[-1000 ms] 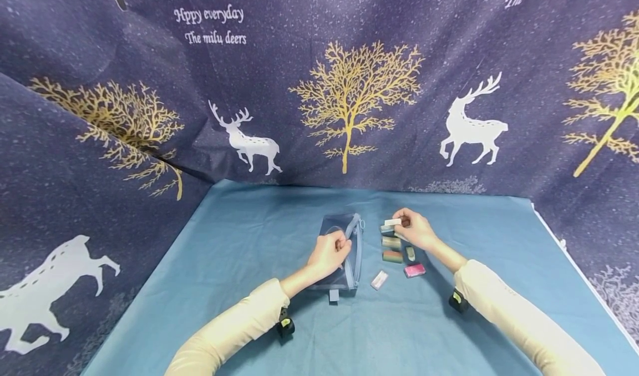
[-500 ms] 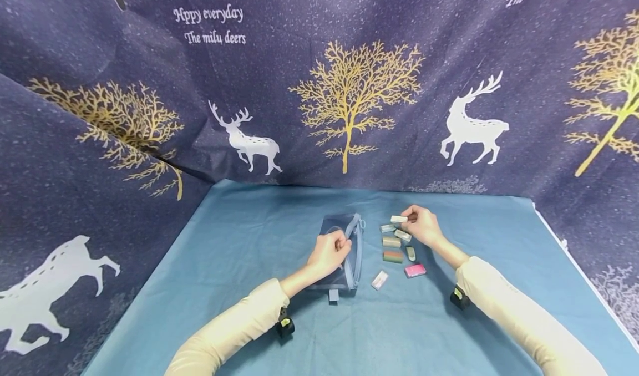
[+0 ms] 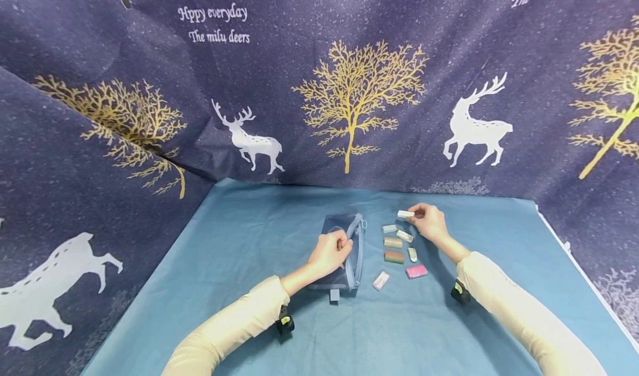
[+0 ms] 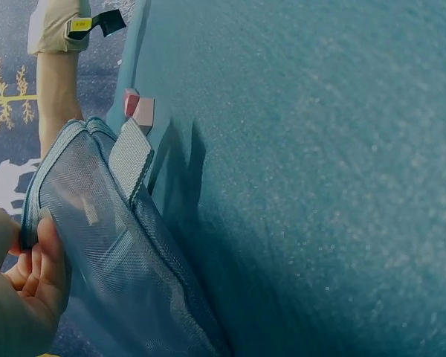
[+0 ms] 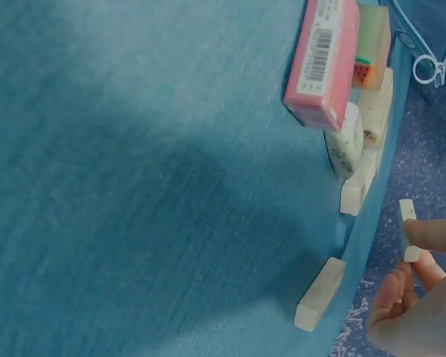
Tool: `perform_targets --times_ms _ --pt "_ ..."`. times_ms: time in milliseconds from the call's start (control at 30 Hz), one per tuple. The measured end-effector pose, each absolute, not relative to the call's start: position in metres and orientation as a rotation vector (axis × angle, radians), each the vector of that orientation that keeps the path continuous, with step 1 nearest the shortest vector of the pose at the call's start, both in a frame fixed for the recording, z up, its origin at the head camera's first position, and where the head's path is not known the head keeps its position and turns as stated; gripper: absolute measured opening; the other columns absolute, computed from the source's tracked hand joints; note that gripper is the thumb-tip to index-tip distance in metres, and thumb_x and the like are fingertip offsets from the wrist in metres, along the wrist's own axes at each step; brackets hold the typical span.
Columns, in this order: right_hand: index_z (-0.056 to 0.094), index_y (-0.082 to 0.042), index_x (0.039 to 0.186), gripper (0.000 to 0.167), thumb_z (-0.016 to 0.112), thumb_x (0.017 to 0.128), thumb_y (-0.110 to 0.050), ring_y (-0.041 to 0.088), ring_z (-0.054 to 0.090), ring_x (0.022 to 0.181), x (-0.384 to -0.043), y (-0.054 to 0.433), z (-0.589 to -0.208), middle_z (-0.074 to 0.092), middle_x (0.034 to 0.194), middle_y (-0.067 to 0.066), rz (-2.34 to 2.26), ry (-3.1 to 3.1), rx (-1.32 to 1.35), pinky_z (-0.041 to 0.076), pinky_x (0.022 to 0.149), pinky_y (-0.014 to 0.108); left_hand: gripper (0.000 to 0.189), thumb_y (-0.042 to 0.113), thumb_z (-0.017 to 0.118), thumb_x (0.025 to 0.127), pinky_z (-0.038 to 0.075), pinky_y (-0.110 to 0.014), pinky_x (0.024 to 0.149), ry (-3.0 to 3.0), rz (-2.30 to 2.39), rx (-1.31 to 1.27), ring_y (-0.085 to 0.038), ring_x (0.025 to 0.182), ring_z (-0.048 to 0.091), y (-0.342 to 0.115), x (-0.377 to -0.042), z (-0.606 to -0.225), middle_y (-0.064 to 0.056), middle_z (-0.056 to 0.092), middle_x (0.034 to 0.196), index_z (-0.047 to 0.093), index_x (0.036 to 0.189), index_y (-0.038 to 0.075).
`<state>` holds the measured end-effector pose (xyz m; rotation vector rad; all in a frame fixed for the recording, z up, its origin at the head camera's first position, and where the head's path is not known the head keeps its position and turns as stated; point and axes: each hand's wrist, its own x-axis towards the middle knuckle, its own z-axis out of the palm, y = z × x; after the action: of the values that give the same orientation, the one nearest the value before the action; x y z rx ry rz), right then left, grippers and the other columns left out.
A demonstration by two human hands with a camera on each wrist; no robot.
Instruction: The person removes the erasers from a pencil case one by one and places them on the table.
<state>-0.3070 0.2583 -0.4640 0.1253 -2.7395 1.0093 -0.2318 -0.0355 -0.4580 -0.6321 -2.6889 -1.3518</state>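
In the head view, my left hand [image 3: 331,252] lies over a dark blue mesh zip pouch [image 3: 329,279]. The left wrist view shows that left hand [image 4: 30,286] pinching the zippered edge of the pouch [image 4: 104,223] between thumb and fingers. My right hand [image 3: 430,223] pinches a white eraser [image 3: 405,214] above the cloth, beyond the group of small blocks. In the right wrist view, the thumb and fingers grip the eraser [image 5: 406,216] near one end. A pale blue-and-white eraser [image 3: 389,228] and another white eraser [image 3: 405,235] lie just below it.
Between pouch and right arm lie a beige block [image 3: 392,242], a green-and-orange block [image 3: 394,257], a small pale green block [image 3: 412,254], a pink block [image 3: 416,271] and a white block [image 3: 381,280]. One off-white block [image 5: 320,294] lies apart in the right wrist view.
My right hand has moved the white eraser away and to the right, off the small blocks, uncovering the white eraser beneath. The left hand stays on the pouch.
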Motion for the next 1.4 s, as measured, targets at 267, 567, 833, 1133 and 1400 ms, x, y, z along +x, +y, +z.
perform_targets --times_ms 267,567,833,1133,1400 --pt "0.070 0.000 0.103 0.021 0.071 0.086 -0.011 0.037 0.068 0.089 -0.312 0.257 -0.466 0.071 0.099 0.022 0.999 -2.760 0.093 0.053 0.078 0.049 0.027 0.017 0.057 0.096 0.049 -0.020 0.045 -2.702 -1.357 -0.605 -0.001 0.041 0.055 -0.036 -0.232 -0.460 0.005 0.047 0.053 0.049 0.071 0.012" --pt "0.070 0.003 0.103 0.023 0.068 0.087 -0.012 0.040 0.064 0.093 -0.315 0.257 -0.470 0.070 0.099 0.024 0.972 -2.835 0.019 0.049 0.084 0.052 0.027 0.017 0.057 0.097 0.049 -0.020 0.045 -2.685 -1.378 -0.618 -0.001 0.041 0.055 -0.036 -0.232 -0.462 0.005 0.046 0.053 0.049 0.071 0.012" --pt "0.069 0.005 0.104 0.024 0.066 0.087 -0.012 0.039 0.065 0.087 -0.320 0.257 -0.475 0.071 0.096 0.024 0.935 -2.908 -0.012 0.051 0.079 0.048 0.027 0.015 0.057 0.096 0.049 -0.019 0.044 -2.664 -1.374 -0.623 0.000 0.040 0.055 -0.037 -0.234 -0.463 0.006 0.045 0.053 0.048 0.071 0.011" --pt "0.068 0.007 0.102 0.023 0.067 0.084 -0.009 0.037 0.065 0.083 -0.320 0.258 -0.475 0.070 0.094 0.024 0.933 -2.951 0.006 0.052 0.074 0.046 0.026 0.016 0.058 0.095 0.049 -0.019 0.043 -2.664 -1.378 -0.641 0.000 0.039 0.054 -0.036 -0.235 -0.459 0.004 0.048 0.054 0.050 0.071 0.011" --pt "0.065 0.007 0.103 0.026 0.064 0.088 -0.014 0.037 0.064 0.085 -0.319 0.257 -0.482 0.068 0.096 0.025 0.934 -2.918 0.030 0.051 0.075 0.047 0.027 0.018 0.059 0.096 0.049 -0.022 0.043 -2.703 -1.360 -0.627 -0.002 0.038 0.054 -0.035 -0.237 -0.461 0.005 0.049 0.051 0.052 0.070 0.012"
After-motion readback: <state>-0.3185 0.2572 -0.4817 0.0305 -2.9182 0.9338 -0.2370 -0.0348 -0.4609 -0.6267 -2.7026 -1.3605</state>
